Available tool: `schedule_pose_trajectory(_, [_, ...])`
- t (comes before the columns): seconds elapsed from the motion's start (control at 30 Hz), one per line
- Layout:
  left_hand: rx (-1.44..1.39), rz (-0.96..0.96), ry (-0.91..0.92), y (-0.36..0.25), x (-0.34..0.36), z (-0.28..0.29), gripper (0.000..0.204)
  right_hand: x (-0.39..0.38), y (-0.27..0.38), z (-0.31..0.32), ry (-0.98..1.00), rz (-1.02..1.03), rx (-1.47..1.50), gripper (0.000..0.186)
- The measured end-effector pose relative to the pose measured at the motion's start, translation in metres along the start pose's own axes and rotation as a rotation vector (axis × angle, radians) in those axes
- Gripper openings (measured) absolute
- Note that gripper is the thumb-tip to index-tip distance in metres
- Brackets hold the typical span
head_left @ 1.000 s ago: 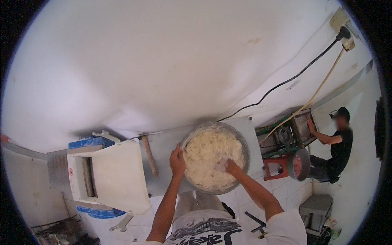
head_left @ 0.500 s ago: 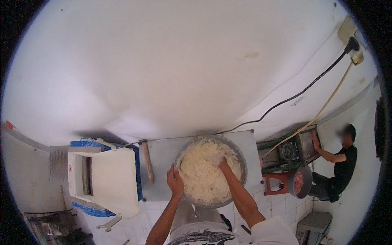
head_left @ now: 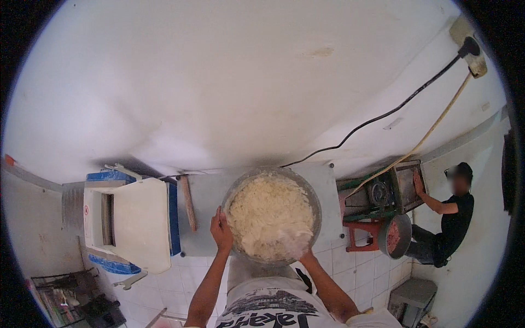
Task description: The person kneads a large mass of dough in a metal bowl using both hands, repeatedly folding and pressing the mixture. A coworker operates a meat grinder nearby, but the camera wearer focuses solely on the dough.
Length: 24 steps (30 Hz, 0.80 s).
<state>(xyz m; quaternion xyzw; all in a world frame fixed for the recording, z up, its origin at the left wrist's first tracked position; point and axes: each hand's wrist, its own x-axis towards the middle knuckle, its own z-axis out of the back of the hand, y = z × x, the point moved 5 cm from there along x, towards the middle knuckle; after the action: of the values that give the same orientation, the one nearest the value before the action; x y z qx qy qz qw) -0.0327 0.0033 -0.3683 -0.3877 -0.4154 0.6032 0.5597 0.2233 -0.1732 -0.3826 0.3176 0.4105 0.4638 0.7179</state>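
A wide metal bowl [head_left: 233, 191] full of pale, crumbly dough [head_left: 270, 208] stands on a grey metal table [head_left: 205, 213]. My left hand [head_left: 221, 232] grips the bowl's left rim with fingers curled against it. My right hand [head_left: 297, 245] is down in the dough at the lower right of the bowl, whitened and smeared by motion, so its fingers cannot be made out. A wooden rolling pin [head_left: 187, 202] lies on the table left of the bowl.
A white-and-blue machine [head_left: 145, 227] stands at left. At right, a person [head_left: 455, 218] touches a framed machine [head_left: 409, 183] beside a bowl of pink material [head_left: 404, 235] and a red stool [head_left: 359, 243]. Two cables [head_left: 410, 95] run along the wall to a socket [head_left: 477, 63].
My right hand has moved from the upper middle of the bowl down toward its near right side. My left hand stays at the left rim.
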Motion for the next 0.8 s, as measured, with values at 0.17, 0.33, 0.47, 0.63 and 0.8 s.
schedule_pose_trajectory(0.17, [0.082, 0.005, -0.068, -0.004, -0.016, 0.009, 0.039, 0.023, -0.012, 0.042, -0.306, -0.221, 0.308, 0.056])
schedule_pose_trajectory(0.33, [-0.029, -0.021, -0.055, 0.02, -0.024, 0.003, 0.037, 0.156, -0.085, 0.037, -0.115, -0.279, 0.138, 0.053])
schedule_pose_trajectory(0.47, [0.001, 0.022, -0.081, 0.008, -0.017, 0.0, 0.04, 0.243, -0.106, -0.016, 0.168, -0.287, -0.23, 0.052])
schedule_pose_trajectory(0.63, [0.064, -0.039, -0.129, -0.012, -0.029, -0.012, 0.047, 0.171, -0.123, -0.109, 0.3, -0.099, -0.751, 0.05])
schedule_pose_trajectory(0.8, [-0.054, 0.081, -0.066, 0.037, -0.023, 0.005, 0.046, 0.069, 0.001, -0.118, 0.499, 0.162, -0.806, 0.054])
